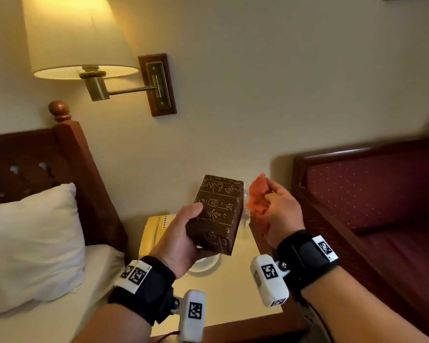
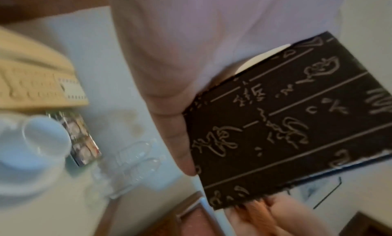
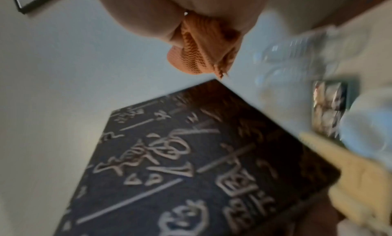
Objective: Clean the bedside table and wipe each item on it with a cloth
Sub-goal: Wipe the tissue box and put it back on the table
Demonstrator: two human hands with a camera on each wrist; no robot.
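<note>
A dark brown box (image 1: pixel 217 214) with gold characters is lifted above the bedside table (image 1: pixel 235 290); my left hand (image 1: pixel 181 233) grips its near left side, thumb on top. The box (image 2: pixel 286 122) fills the left wrist view, and the box (image 3: pixel 191 172) also fills the lower right wrist view. Just right of it, my right hand (image 1: pixel 276 209) holds a bunched orange cloth (image 1: pixel 258 196), a little apart from the box's right face. The cloth (image 3: pixel 201 50) hangs from the fingers in the right wrist view.
On the table stand a cream telephone (image 1: pixel 154 231), a white cup on a saucer (image 2: pixel 42 139), a small printed card (image 2: pixel 82 137) and clear glasses (image 2: pixel 135 162). A bed with a pillow (image 1: pixel 32 243) is left, a maroon sofa (image 1: pixel 372 206) right, a wall lamp (image 1: pixel 79 38) above.
</note>
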